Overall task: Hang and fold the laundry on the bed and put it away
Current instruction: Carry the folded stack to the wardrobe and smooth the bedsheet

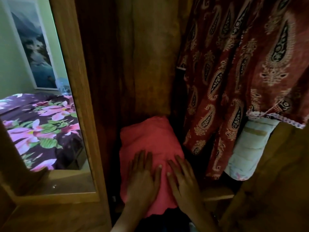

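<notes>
1. hands both lie flat on a folded pink cloth (148, 136) — the left hand (142, 180) and the right hand (184, 180) are side by side, palms down, fingers straight and slightly spread, gripping nothing.
2. the pink cloth sits low inside a wooden wardrobe (142, 56), close to its dark back wall, on top of something dark that cannot be made out.
3. a red paisley garment (242, 72) hangs just to the right of the cloth, its lower edge coming down beside the right hand's fingers.
4. a pale blue quilted bundle (250, 148) shows under that garment's hem, further right and apart from both hands.
5. to the left, the wardrobe door carries a mirror (16, 72) — it reflects a bed (41, 128) with a purple floral sheet, and a tall mountain picture (35, 47) on a green wall.
</notes>
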A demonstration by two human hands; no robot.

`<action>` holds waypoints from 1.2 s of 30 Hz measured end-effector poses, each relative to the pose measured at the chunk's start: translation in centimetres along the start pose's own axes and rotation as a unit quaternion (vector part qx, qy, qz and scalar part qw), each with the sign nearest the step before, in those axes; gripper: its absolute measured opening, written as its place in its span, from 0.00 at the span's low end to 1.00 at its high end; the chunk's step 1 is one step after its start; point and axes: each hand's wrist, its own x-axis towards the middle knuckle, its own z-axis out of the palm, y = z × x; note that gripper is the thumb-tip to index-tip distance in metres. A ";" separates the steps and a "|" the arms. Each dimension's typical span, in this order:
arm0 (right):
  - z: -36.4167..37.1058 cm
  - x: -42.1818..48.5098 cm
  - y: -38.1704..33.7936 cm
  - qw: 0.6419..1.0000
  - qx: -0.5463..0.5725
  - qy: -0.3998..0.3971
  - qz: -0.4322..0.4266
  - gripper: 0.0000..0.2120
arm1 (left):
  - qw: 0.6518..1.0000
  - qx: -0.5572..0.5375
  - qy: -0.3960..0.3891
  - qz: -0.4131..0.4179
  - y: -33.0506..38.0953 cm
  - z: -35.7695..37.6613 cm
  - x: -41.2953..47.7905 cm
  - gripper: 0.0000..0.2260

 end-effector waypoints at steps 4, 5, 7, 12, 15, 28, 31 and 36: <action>2.1 3.1 -0.1 1.000 0.005 -0.025 0.001 0.25 | 1.000 0.003 0.007 -0.024 -1.2 -0.1 3.0 0.41; 2.9 3.8 -0.2 1.000 -0.006 -0.029 -0.005 0.25 | 0.999 0.007 0.003 -0.039 -1.5 0.0 3.8 0.38; 4.5 5.4 -0.4 0.998 -0.022 -0.052 0.002 0.25 | 0.998 0.017 0.002 -0.066 -2.4 0.2 5.6 0.28; 7.7 8.7 -1.3 0.995 -0.064 -0.067 0.037 0.28 | 0.991 -0.077 0.087 -0.072 -3.8 0.5 8.6 0.32; 7.7 9.8 -1.2 0.995 -0.064 -0.060 0.041 0.29 | 0.988 -0.101 0.098 -0.071 -4.6 0.8 9.9 0.35; 0.9 5.7 -1.2 0.954 0.248 -0.067 0.155 0.17 | 0.985 -0.156 0.074 -0.015 -1.1 -0.6 7.5 0.14; -2.8 2.5 -1.4 0.950 0.228 -0.062 0.202 0.17 | 0.984 -0.165 0.042 0.042 2.0 -1.6 3.9 0.14; -11.5 -6.7 -1.9 0.949 0.176 -0.028 0.260 0.17 | 0.956 -0.238 -0.119 0.127 7.8 -1.1 -4.2 0.11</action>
